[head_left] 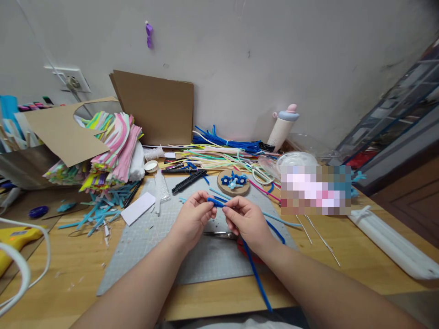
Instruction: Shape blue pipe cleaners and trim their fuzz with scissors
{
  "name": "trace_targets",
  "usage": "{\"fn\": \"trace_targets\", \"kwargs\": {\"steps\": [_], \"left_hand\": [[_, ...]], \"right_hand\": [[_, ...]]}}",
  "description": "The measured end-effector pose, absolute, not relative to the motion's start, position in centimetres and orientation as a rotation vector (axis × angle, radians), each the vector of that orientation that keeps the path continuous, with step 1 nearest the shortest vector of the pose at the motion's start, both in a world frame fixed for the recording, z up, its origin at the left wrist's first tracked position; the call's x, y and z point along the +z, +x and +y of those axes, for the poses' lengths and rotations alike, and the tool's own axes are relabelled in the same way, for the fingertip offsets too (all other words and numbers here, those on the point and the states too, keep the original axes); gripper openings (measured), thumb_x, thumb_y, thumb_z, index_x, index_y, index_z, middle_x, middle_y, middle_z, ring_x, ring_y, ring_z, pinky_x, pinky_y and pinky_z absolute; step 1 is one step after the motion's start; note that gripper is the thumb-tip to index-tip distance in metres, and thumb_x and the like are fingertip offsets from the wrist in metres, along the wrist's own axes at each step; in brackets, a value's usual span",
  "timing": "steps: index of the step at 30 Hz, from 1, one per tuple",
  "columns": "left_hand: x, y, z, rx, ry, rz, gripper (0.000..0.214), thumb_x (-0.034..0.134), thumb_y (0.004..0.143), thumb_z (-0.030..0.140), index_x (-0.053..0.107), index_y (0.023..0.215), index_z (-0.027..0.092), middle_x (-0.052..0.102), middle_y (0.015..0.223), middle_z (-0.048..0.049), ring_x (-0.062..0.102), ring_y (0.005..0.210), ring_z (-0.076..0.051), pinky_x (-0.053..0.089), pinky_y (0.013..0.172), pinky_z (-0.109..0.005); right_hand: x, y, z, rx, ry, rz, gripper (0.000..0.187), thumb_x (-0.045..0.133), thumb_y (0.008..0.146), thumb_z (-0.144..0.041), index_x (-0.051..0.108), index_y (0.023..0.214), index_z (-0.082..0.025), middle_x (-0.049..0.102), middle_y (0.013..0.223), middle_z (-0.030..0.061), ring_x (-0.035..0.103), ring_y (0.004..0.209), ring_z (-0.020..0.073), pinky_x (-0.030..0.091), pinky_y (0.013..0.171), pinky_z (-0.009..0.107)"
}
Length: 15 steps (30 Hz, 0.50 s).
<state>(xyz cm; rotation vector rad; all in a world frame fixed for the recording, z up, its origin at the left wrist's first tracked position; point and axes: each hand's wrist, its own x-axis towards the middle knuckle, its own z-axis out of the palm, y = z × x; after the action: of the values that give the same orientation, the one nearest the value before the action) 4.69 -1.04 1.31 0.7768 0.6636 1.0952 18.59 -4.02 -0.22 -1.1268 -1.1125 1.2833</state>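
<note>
Both my hands meet over the grey cutting mat (144, 246). My left hand (192, 218) and my right hand (247, 220) each pinch a dark blue pipe cleaner (215, 202), which is bent into a small loop between my fingertips. Its long tail (258, 278) runs down under my right wrist toward the table's front edge. Scissors (219, 235) lie on the mat just below my hands. A round cork coaster (233, 183) with small blue pipe-cleaner flowers sits just beyond my fingers.
A heap of pastel pipe cleaners (109, 151) and cut blue scraps (99, 210) lie at left, cardboard (157, 107) leans on the wall, more pipe cleaners (219, 151) at the back. A bottle (283, 128), a white case (394, 242), a yellow glue gun (15, 240) and thin wires (318, 235) lie around.
</note>
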Motion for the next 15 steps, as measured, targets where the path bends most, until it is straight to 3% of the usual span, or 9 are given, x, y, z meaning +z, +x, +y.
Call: {"fn": "trace_targets", "kwargs": {"steps": [7,15], "left_hand": [[1.45,4.29,-1.00,0.925,1.210,0.822,0.018,0.069,0.069,0.029,0.063,0.073,0.013,0.055,0.061,0.0009,0.046,0.056,-0.008,0.036,0.052,-0.020],[1.56,3.79,-0.51,0.889,1.320,0.958,0.017,0.073,0.063,0.027,0.066,0.070,0.014,0.060,0.062,0.0005,0.048,0.057,-0.010,0.034,0.056,-0.022]], "right_hand": [[-0.03,18.78,-4.04,1.246,-1.163,-1.183,0.022,0.062,0.075,-0.037,0.053,0.076,-0.018,0.047,0.044,-0.0078,0.039,0.035,0.0060,0.031,0.033,0.016],[-0.08,19.28,-3.88,1.146,-1.266,-1.479,0.013,0.051,0.083,-0.031,0.055,0.082,-0.018,0.050,0.049,-0.0057,0.043,0.040,0.0082,0.034,0.038,0.019]]}}
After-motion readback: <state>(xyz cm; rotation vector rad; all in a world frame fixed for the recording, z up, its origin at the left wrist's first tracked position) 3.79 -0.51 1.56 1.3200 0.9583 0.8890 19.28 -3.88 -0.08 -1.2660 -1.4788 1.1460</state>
